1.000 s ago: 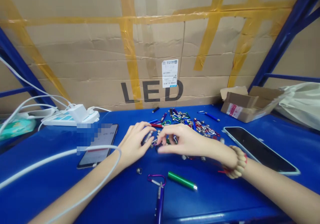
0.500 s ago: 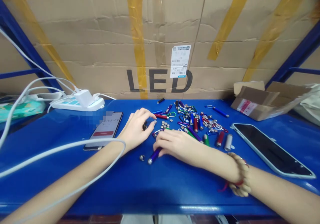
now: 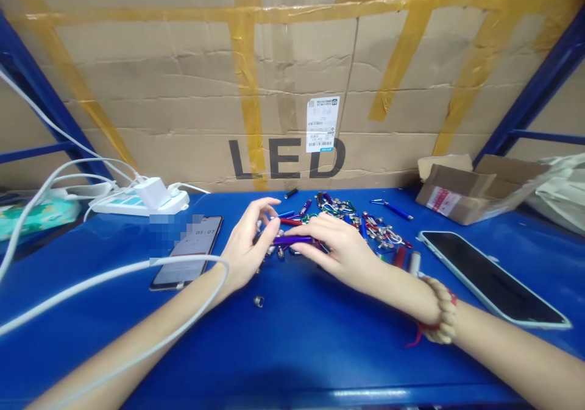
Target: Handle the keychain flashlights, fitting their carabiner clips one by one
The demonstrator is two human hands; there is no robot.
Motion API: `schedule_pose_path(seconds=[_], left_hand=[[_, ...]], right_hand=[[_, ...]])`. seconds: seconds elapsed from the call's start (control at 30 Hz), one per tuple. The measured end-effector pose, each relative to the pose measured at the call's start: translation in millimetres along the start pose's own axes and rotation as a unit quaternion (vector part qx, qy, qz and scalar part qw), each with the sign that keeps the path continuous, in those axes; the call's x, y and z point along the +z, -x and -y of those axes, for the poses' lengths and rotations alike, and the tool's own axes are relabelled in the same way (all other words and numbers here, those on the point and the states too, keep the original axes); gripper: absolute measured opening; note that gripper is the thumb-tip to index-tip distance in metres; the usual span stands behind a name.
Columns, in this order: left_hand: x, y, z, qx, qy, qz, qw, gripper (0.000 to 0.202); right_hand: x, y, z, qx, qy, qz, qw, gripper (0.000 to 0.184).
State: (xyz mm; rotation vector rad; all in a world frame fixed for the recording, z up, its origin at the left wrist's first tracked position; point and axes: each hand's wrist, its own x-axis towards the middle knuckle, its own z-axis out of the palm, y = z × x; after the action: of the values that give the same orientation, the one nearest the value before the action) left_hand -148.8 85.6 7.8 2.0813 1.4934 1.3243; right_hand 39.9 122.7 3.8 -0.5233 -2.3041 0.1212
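My right hand (image 3: 338, 245) pinches a slim purple flashlight tube (image 3: 292, 239) between thumb and fingers, level above the blue table. At the tube's left end is my left hand (image 3: 251, 239), its fingers curled and the thumb by the tube. Something small and dark sits inside the left fingers, mostly hidden. A small silvery cap (image 3: 258, 301) lies on the table in front of the hands. Behind them spreads a pile of small flashlight parts, carabiner clips (image 3: 347, 208) and coloured tubes, partly covered by the right hand. A red tube (image 3: 399, 256) and a silver tube (image 3: 415, 262) lie near the right wrist.
A phone (image 3: 189, 251) with a timer lies at left, a white cable looping over my left forearm. Behind it stands a white power strip (image 3: 137, 201). At right are a dark-screened phone (image 3: 493, 279) and an open cardboard box (image 3: 461, 197). A large carton (image 3: 183, 93) closes off the back.
My right hand has lifted the purple tube from the table, turned it level and brought it to my left hand. The camera view has tilted up slightly.
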Motion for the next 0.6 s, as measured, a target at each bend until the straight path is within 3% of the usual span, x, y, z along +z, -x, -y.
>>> schedule_pose_path(seconds=[0.17,0.23,0.43,0.6], left_hand=[[-0.4,-0.2,-4.4,0.003,-0.059,0.167,0.984,0.035],[1.1,-1.8,-3.9,0.0,-0.065,0.191,0.979,0.043],[-1.1,-7.0,1.8,-0.048,-0.064,0.107,0.991,0.042],[-2.6,-6.0,-1.4,-0.052,-0.073,0.093,0.992,0.033]], right_hand=[[-2.0,0.4,2.1,-0.026,0.024,-0.027,0.999,0.02],[-4.0,-1.4,0.1,-0.01,-0.006,-0.035,0.999,0.02],[-9.8,-8.0,-6.1,0.124,-0.127,-0.059,0.982,0.018],[-9.9,-8.2,-4.2,0.135,-0.167,-0.076,0.974,0.014]])
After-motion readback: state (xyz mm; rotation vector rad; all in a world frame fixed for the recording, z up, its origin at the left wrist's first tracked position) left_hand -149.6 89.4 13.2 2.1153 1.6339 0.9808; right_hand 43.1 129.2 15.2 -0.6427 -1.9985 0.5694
